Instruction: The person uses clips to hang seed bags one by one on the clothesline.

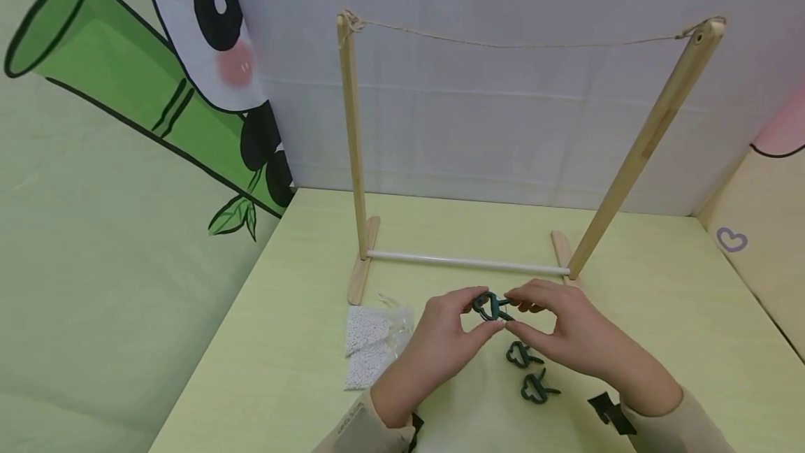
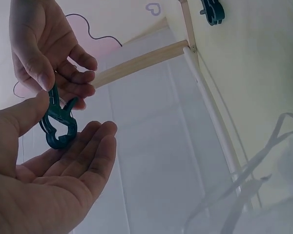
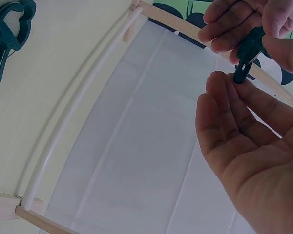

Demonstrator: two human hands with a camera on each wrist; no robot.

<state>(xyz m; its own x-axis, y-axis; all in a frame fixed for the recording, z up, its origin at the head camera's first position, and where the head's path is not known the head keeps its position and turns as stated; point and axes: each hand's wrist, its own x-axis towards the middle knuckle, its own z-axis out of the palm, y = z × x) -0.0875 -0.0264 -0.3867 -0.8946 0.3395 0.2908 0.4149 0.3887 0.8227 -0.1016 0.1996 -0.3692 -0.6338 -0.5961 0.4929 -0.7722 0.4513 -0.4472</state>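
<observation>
A dark green plastic spring clip (image 1: 494, 306) is held level above the table between both hands. My left hand (image 1: 443, 331) pinches its rounded jaw end between thumb and fingers. From the other side, my right hand (image 1: 569, 324) has thumb and fingertips at the two handles. In the left wrist view, the clip (image 2: 61, 119) shows its loop facing the left palm, and the right thumb (image 2: 41, 73) meets one handle. Two more green clips, one upper (image 1: 519, 354) and one lower (image 1: 537, 388), lie on the table under the right hand.
Behind the hands stands a wooden frame with a left post (image 1: 353, 138), a right post (image 1: 648, 149), a sagging string (image 1: 478, 43) across the top and a white rod (image 1: 465, 262) below. Clear bags of small white beads (image 1: 367, 331) lie left of the left hand.
</observation>
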